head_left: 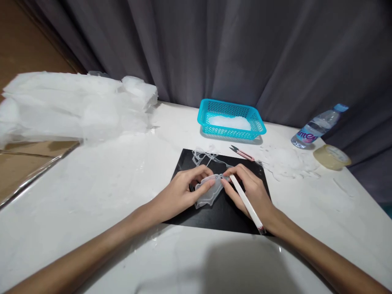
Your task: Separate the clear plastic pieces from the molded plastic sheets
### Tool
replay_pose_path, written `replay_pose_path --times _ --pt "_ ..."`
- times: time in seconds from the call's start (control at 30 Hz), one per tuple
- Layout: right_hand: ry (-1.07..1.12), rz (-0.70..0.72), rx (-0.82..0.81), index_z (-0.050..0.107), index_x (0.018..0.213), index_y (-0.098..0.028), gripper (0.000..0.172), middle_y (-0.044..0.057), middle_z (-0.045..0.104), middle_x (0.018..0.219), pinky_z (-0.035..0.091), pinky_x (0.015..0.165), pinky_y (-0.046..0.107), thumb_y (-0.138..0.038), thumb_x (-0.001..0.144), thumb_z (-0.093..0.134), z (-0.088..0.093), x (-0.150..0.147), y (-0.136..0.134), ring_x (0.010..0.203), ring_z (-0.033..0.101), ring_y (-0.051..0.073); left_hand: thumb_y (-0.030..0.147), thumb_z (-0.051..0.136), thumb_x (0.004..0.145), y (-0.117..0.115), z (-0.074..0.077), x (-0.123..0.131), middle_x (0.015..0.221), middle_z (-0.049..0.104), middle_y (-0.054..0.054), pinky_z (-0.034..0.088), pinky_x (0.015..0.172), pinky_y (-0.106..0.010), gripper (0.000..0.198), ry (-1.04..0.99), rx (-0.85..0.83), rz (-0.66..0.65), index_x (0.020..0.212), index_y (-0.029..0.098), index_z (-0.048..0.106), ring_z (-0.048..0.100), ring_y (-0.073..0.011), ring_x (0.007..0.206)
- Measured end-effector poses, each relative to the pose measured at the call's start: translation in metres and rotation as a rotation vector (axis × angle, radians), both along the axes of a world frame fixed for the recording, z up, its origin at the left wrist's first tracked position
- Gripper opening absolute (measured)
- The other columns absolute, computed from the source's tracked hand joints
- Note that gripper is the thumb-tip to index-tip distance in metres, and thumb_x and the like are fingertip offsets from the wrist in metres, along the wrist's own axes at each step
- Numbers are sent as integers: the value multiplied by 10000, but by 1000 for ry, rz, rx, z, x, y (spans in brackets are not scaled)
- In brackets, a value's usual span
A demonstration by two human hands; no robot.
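Note:
A small translucent plastic piece (208, 192) lies on a black mat (220, 212) in the middle of the white table. My left hand (183, 192) pinches its left side, thumb and fingers closed on it. My right hand (249, 192) holds a thin white pen-like tool (246, 202), its tip at the piece's upper right edge. Thin translucent trimmings (203, 157) lie on the mat's far edge, just beyond my fingers.
A turquoise basket (231, 120) with white pieces stands behind the mat. Small pink snips (241, 153) lie next to it. A water bottle (318, 126), a tape roll (332, 157) and loose scraps (284, 161) sit at the right. A plastic-bag pile (73, 106) fills the far left.

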State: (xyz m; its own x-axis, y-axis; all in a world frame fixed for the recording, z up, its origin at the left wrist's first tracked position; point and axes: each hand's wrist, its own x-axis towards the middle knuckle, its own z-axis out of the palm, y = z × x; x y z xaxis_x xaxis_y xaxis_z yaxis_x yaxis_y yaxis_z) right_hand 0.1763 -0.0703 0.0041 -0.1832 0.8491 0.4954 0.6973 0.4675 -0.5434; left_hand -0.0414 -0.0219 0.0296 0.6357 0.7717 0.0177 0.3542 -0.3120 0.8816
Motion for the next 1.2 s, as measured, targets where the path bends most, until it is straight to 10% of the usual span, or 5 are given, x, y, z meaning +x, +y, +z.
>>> replay_pose_path --times 0.4,1.2 --pt "-237 81 336 596 1082 -190 232 78 685 854 486 692 367 -311 928 720 4 -16 -24 763 624 229 417 671 944 2 -9 4 785 572 25 462 670 -243 242 -230 -331 39 983 188 607 570 -136 710" --pt "-241 11 190 497 859 -220 184 21 585 775 438 674 306 -57 914 563 -9 -15 -20 692 520 176 465 656 936 37 -16 -23 772 595 14 442 570 -243 290 -59 -257 -36 993 182 634 542 -127 624"
